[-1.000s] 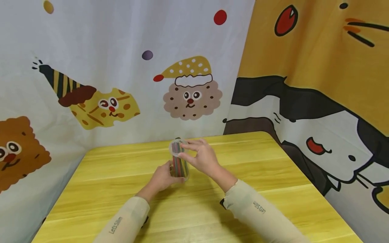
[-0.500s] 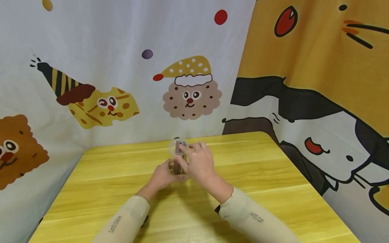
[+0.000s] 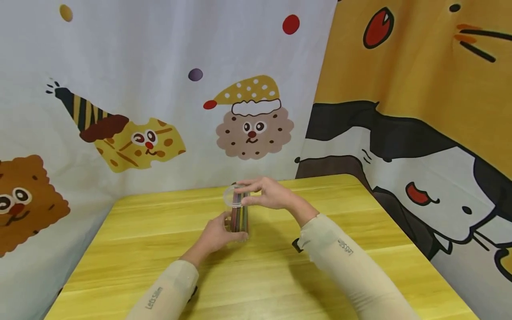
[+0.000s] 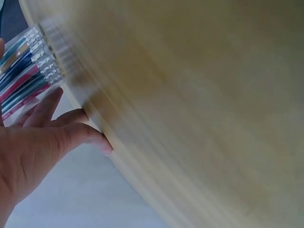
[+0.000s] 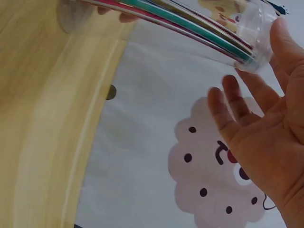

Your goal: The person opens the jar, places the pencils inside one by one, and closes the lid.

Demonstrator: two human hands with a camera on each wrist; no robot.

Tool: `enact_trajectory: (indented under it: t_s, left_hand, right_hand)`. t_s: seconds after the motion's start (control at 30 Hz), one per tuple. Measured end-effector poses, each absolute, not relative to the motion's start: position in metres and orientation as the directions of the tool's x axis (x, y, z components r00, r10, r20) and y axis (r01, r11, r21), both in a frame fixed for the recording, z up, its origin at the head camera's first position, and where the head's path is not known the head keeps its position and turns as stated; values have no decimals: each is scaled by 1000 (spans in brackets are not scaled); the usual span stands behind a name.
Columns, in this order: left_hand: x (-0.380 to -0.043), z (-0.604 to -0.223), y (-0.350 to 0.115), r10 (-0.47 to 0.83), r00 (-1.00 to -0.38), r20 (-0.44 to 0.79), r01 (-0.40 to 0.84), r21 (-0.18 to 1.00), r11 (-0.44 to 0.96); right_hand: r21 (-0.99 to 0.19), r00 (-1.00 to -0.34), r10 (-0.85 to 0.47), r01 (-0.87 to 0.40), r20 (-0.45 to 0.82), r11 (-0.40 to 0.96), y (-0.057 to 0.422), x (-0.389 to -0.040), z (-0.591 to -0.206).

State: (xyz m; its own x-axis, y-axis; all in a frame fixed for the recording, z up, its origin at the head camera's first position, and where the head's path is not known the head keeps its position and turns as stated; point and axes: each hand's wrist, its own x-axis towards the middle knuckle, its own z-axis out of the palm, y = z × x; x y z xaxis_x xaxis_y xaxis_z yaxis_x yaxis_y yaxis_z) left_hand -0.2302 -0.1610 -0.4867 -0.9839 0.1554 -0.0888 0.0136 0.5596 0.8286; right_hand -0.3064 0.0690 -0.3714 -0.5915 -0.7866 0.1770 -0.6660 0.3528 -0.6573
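A clear plastic jar (image 3: 240, 220) of slim coloured sticks, which look like pencils, stands upright near the table's far edge. My left hand (image 3: 217, 234) grips its lower part from the left, with the thumb across the front. On top is a round clear lid (image 3: 229, 196), and my right hand (image 3: 269, 194) pinches its right edge between thumb and fingers. In the right wrist view, the right hand's thumb (image 5: 285, 45) is at the lid's rim and other fingers stretch apart from it. The left wrist view shows silvery ends on the sticks (image 4: 26, 71).
The wooden table (image 3: 240, 284) reaches to a white curtain (image 3: 160, 44) with cartoon food prints at the back. An orange and grey patterned curtain (image 3: 420, 133) hangs along the right side.
My right hand turned inward over the lid, then swung back outward to the right, its fingers now flatter across the rim. The left hand keeps its grip on the jar in nearly the same place.
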Motion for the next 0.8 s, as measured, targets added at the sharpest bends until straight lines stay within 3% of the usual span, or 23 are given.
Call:
enact_trajectory:
  t_s: [0.47, 0.6, 0.8]
  left_hand:
    - [-232, -487, -158, 125, -988, -87, 7, 793, 609]
    - [-233, -485, -158, 127, -988, -83, 16, 777, 629]
    - [-230, -490, -157, 154, -985, -73, 40, 780, 624]
  right_hand:
    - [-529, -687, -569, -720, 452, 449, 56, -280, -397]
    - [-564, -694, -580, -706, 427, 429, 57, -281, -396]
    - [-700, -645, -708, -646, 288, 305, 71, -297, -395]
